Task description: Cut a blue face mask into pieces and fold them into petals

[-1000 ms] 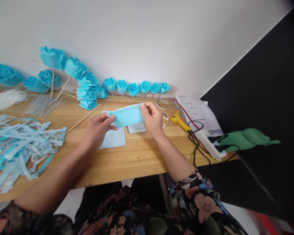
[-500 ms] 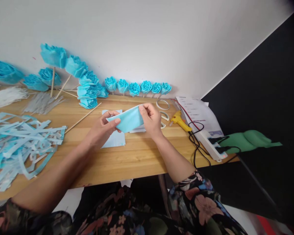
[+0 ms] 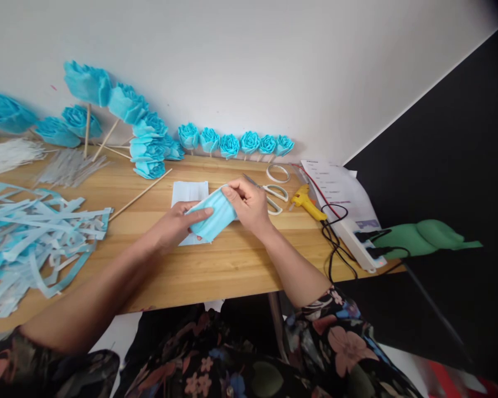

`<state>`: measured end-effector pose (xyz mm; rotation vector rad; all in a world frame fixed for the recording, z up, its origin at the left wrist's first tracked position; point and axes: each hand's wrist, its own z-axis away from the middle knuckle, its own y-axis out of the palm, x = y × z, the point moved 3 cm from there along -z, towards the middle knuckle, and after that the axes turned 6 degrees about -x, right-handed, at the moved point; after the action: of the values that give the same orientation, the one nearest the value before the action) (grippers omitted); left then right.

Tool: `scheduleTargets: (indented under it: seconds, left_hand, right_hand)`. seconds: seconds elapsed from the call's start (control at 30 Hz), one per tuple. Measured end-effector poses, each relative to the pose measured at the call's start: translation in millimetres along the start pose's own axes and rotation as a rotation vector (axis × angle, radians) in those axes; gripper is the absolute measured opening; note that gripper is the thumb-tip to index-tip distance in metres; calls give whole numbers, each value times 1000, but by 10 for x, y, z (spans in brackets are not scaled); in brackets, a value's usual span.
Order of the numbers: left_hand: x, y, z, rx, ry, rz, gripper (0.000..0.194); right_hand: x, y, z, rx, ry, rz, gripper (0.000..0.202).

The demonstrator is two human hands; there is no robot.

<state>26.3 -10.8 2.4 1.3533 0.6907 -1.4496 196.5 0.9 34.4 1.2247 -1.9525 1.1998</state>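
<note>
A folded light-blue fabric piece (image 3: 214,217) is held between both hands, above the wooden table. My left hand (image 3: 181,222) pinches its left end, thumb on top and fingers behind. At its upper right corner, my right hand (image 3: 248,204) grips the edge between thumb and fingers. Beneath lies a pale blue sheet (image 3: 190,191), partly covered by the fabric and my left hand. White-handled scissors (image 3: 279,192) rest just right of my right hand, their blades partly hidden behind it.
Blue fabric roses (image 3: 229,146) line the wall. Cut strips (image 3: 45,237) and thin wires (image 3: 70,165) lie left, near a wooden stick (image 3: 141,193). To the right are a tape roll (image 3: 278,173), yellow glue gun (image 3: 308,203), papers (image 3: 342,190) and a power strip (image 3: 359,246).
The fabric has come down slightly and tilts more steeply, with creases now showing. My right hand has shifted a little left, uncovering more of the scissors.
</note>
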Motion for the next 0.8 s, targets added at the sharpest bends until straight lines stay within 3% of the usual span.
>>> scheduleTargets:
  seconds: [0.33,0.53,0.67,0.8]
  left_hand:
    - [-28,-2,-5,-65,0,9,33]
    - [35,-30,-22,-23,5,-2,28]
    - [43,-41,-36,-46,-6,12,27]
    - [-56,-67,-57,-198,87,162,27]
  right_hand:
    - [-117,14,-56,55,70,-173,36]
    - [-103,54,-41,155,188,-200,44]
    - [-112,33,-46,82,166,-136,42]
    - [-171,-25,-77,-45,147,-102,41]
